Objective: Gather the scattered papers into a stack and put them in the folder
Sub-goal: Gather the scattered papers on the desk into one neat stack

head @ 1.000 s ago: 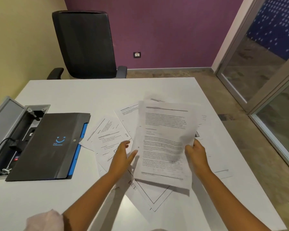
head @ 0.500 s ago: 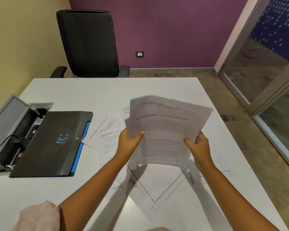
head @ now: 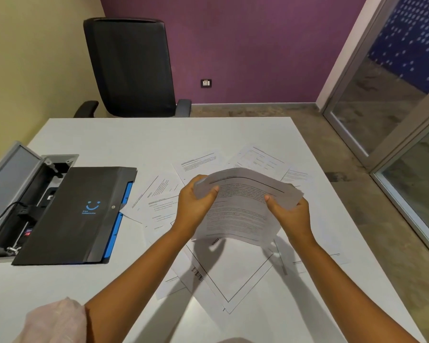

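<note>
The fingers (head: 214,188) of the left hand (head: 196,206) are curled over the left edge of a small sheaf of papers (head: 243,209), thumb on top, while the right hand (head: 291,215) pinches the opposite edge the same way, so both hands are closed on the sheaf. Held by its two sides above the surface (head: 159,137), it bows upward along its far edge, which looks like a grip meant for squaring the sheets together. Beneath and around it, loose sheets (head: 230,276) lie fanned at odd angles, some overlapping, others (head: 260,162) further off toward the far right, so I'd say the gathering is only partly done. The black folder (head: 74,214) lies closed on the left, well apart from the hands, its blue edge facing the papers, one sheet's corner touching it.
</note>
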`<action>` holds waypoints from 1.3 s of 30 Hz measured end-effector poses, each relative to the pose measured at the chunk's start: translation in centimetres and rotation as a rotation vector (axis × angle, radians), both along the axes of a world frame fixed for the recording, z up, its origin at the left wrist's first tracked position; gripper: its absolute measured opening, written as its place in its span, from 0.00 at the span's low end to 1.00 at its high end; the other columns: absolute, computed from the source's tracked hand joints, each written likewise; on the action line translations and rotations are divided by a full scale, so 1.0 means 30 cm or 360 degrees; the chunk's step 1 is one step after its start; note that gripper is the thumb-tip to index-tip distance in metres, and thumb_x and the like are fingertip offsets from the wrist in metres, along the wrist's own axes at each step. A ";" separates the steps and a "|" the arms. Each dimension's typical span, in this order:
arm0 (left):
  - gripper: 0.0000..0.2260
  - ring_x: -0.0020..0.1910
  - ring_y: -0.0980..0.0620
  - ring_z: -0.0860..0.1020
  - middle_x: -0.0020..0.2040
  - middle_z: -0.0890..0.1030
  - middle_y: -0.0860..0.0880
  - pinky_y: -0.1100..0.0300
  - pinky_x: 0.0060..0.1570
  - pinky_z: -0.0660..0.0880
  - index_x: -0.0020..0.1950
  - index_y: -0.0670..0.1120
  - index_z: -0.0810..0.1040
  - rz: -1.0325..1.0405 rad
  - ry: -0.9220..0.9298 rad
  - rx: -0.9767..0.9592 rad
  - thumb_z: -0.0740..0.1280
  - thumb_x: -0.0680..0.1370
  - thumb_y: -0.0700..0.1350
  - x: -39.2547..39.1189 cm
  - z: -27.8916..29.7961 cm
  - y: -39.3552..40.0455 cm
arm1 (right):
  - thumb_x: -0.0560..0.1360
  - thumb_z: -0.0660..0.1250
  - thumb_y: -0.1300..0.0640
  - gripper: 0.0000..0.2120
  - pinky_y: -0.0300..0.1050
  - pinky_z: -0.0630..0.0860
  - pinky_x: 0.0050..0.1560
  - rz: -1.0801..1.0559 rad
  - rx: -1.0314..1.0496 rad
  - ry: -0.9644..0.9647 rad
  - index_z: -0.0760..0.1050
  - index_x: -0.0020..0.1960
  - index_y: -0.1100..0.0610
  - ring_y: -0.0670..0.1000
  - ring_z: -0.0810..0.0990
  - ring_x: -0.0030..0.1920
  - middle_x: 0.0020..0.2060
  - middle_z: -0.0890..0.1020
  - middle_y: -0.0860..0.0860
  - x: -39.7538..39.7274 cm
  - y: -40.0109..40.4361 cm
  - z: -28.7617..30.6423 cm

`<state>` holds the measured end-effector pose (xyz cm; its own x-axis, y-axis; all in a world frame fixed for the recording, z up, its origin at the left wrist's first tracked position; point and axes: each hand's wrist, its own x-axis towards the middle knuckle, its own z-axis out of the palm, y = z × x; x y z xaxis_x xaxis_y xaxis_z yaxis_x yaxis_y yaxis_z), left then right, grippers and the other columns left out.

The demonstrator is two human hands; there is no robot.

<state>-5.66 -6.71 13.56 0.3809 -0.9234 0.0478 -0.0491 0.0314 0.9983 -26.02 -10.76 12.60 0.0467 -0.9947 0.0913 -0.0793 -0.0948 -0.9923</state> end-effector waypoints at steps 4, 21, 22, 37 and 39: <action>0.10 0.49 0.56 0.79 0.46 0.81 0.57 0.67 0.45 0.74 0.53 0.51 0.77 -0.0079 -0.0067 0.0125 0.69 0.74 0.41 0.006 -0.070 0.001 | 0.71 0.71 0.64 0.14 0.25 0.76 0.36 -0.0005 0.0117 0.0014 0.75 0.44 0.46 0.30 0.80 0.39 0.39 0.80 0.38 0.000 -0.006 -0.040; 0.08 0.40 0.50 0.76 0.41 0.79 0.52 0.60 0.37 0.72 0.52 0.50 0.74 0.0170 -0.0378 0.0676 0.63 0.76 0.39 0.061 -0.402 0.111 | 0.75 0.65 0.61 0.12 0.23 0.71 0.35 0.0254 0.0486 0.0829 0.75 0.59 0.57 0.42 0.78 0.44 0.46 0.80 0.43 -0.034 0.028 -0.339; 0.07 0.42 0.49 0.77 0.43 0.79 0.50 0.60 0.39 0.73 0.51 0.48 0.74 0.0196 -0.0352 0.0657 0.63 0.76 0.39 0.069 -0.399 0.117 | 0.75 0.65 0.62 0.13 0.23 0.72 0.37 0.0286 0.0489 0.0767 0.74 0.59 0.54 0.39 0.78 0.44 0.47 0.79 0.42 -0.028 0.025 -0.328; 0.09 0.46 0.42 0.74 0.51 0.77 0.38 0.42 0.52 0.74 0.57 0.38 0.72 0.0745 -0.0363 0.1186 0.57 0.80 0.39 0.371 -0.520 0.448 | 0.76 0.61 0.69 0.09 0.44 0.82 0.39 0.0340 0.0820 0.0420 0.76 0.53 0.62 0.57 0.80 0.39 0.40 0.81 0.60 -0.033 0.063 -0.392; 0.10 0.47 0.41 0.75 0.52 0.78 0.37 0.42 0.52 0.75 0.58 0.38 0.71 0.0726 -0.0403 0.1229 0.56 0.80 0.40 0.379 -0.535 0.473 | 0.75 0.62 0.70 0.09 0.38 0.80 0.35 0.0279 0.0833 0.0407 0.77 0.49 0.60 0.58 0.80 0.38 0.42 0.80 0.65 -0.053 0.074 -0.401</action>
<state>5.71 7.48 -2.47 0.7769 -0.4973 -0.3861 -0.1120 -0.7127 0.6925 -27.60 -8.53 0.57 0.1698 -0.8800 -0.4436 -0.3485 0.3674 -0.8623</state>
